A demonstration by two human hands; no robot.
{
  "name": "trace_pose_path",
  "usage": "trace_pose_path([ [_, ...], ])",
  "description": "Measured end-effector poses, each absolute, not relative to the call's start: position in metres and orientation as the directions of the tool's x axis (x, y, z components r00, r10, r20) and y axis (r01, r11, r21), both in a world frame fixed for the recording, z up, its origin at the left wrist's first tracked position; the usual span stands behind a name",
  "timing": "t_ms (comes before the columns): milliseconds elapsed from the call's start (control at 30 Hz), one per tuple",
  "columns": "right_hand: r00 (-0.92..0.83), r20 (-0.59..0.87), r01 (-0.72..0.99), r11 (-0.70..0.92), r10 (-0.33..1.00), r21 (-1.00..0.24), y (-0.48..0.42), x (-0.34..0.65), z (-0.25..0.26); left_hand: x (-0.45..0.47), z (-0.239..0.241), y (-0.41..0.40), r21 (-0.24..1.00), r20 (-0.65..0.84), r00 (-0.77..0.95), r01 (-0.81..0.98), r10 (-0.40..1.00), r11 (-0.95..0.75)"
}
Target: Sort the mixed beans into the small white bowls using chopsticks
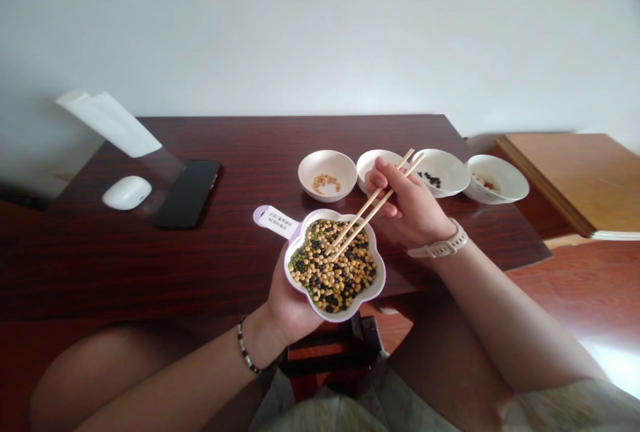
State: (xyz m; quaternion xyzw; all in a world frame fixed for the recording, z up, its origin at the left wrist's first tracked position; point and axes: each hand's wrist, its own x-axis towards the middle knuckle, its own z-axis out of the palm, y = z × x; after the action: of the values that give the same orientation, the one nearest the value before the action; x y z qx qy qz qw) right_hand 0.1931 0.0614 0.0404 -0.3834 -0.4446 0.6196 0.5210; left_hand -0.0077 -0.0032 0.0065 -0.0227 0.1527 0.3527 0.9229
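Note:
My left hand (293, 305) is closed around the side and underside of a flower-shaped bowl (381, 279), white inside with a lilac rim. A label (280, 221) is stuck on its handle. Mixed beans (330, 272) in yellow, black and green fill it. In my right hand (415, 202) is a pair of wooden chopsticks (373, 209), their tips down among the beans. Beyond stand white bowls: one holds yellow beans (327, 184), one black beans (431, 180), and the far right bowl (520, 189) something reddish. My right hand partly hides another bowl (375, 155).
On the left of the dark wooden table (240, 145) lie a black phone (189, 193) and a white rounded mouse-like object (127, 193). A white upright object (113, 122) stands behind them. A lighter wooden surface (570, 169) adjoins at right. A wall is behind.

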Motion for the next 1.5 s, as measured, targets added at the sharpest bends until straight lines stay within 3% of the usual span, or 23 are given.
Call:
trace_pose_path([
  [200,0.159,0.137,-0.292,0.180,0.978,-0.940,0.074,0.205,0.041,-0.009,0.002,-0.004,0.025,-0.288,0.722,-0.651,0.629,0.758],
  [333,0.351,0.280,-0.126,0.341,0.893,-0.931,0.081,0.210,0.031,-0.010,0.001,-0.003,0.001,-0.274,0.728,-0.653,0.628,0.757],
  [700,0.297,0.405,0.119,0.388,0.864,-0.914,0.068,0.198,0.034,-0.010,0.004,-0.003,0.009,-0.277,0.727,-0.651,0.628,0.759],
  [967,0.258,0.442,0.185,0.405,0.859,-0.895,0.062,0.196,0.036,-0.010,0.003,-0.004,0.025,-0.259,0.724,-0.657,0.640,0.753],
  [1100,0.280,0.393,0.098,0.381,0.876,-0.919,0.064,0.197,0.037,-0.010,0.001,-0.005,0.021,-0.251,0.725,-0.659,0.642,0.752],
  [1267,0.288,0.273,-0.187,0.333,0.918,-0.924,0.073,0.204,0.039,-0.010,0.000,-0.005,0.015,-0.248,0.725,-0.661,0.643,0.751],
  [1367,0.189,0.179,-0.307,0.231,0.966,-0.923,0.076,0.208,0.042,-0.011,-0.001,-0.005,0.015,-0.239,0.733,-0.653,0.637,0.757],
  [1500,-0.005,0.092,-0.339,0.084,0.996,-0.937,0.072,0.207,0.045,-0.012,-0.003,-0.005,0.008,-0.199,0.741,-0.653,0.641,0.758],
])
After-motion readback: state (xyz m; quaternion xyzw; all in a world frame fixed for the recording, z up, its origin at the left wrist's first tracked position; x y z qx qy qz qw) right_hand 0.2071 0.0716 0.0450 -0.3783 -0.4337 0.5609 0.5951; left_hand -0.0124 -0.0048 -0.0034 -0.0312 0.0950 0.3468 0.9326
